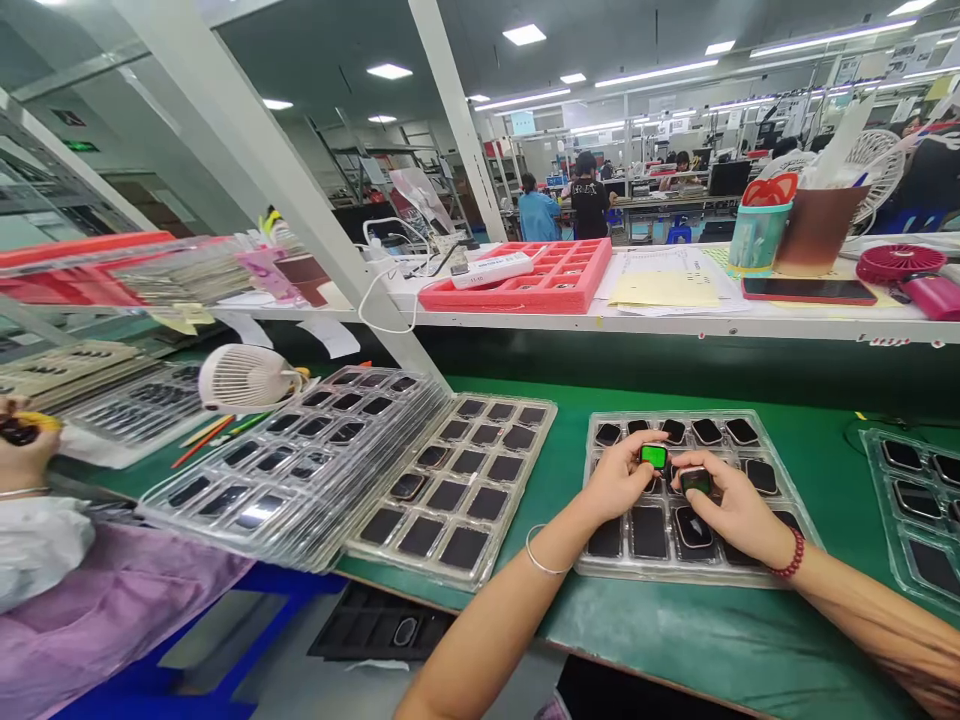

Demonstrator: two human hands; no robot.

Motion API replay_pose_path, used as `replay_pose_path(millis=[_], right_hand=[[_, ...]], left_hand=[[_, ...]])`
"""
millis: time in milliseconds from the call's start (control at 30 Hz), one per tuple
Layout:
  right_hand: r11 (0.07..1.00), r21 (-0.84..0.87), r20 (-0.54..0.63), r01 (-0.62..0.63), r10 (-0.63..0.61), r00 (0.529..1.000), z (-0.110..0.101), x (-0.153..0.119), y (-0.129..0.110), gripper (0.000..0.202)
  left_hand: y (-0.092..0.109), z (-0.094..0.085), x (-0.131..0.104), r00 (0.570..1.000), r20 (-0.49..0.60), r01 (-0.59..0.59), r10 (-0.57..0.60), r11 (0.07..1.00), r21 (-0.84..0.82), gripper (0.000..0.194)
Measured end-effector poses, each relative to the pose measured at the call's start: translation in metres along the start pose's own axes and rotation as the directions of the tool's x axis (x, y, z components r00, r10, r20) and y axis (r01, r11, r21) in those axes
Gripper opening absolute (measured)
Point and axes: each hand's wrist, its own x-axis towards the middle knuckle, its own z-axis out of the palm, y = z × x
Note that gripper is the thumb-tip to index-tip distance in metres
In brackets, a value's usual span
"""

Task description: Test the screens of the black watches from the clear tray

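Note:
My left hand [616,474] grips a smartwatch [654,457] whose screen glows bright green. Close beside it, my right hand [739,508] has thumb and fingers around a second smartwatch [695,480] with a dark screen. Both are held just above a clear plastic tray [675,573] with square compartments. Several dark-screened watches sit along its back row, and another watch [694,528] lies in the front part near my right thumb. Some front compartments show only dark lining. My hands and forearms cover part of the middle rows.
Left of the tray stands a mostly bare compartment tray [480,480], then a tall stack of watch-filled trays [300,450]. Another tray [919,500] lies at the right edge. A shelf [660,325] with a red foam tray [517,295] crosses behind. A co-worker's hand [26,450] is at far left.

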Motion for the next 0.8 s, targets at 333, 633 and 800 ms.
replay_pose_path(millis=[333, 633, 800], right_hand=[[0.998, -0.034, -0.006, 0.048, -0.048, 0.999, 0.0004, 0.0011, 0.0070, 0.040], [0.998, 0.030, 0.009, 0.060, -0.061, 0.998, 0.0023, 0.0000, 0.0062, 0.046], [0.998, 0.022, -0.001, 0.063, -0.063, 0.998, 0.0022, 0.0003, 0.0066, 0.044]], left_hand=[[0.0013, 0.0001, 0.0002, 1.000, 0.010, 0.018, -0.017, 1.000, -0.020, 0.054], [0.0014, -0.0004, 0.0010, 0.999, -0.024, 0.032, -0.031, 0.999, 0.015, 0.051], [0.0023, -0.0006, 0.0001, 0.997, -0.045, 0.066, -0.062, 0.993, 0.096, 0.052]])
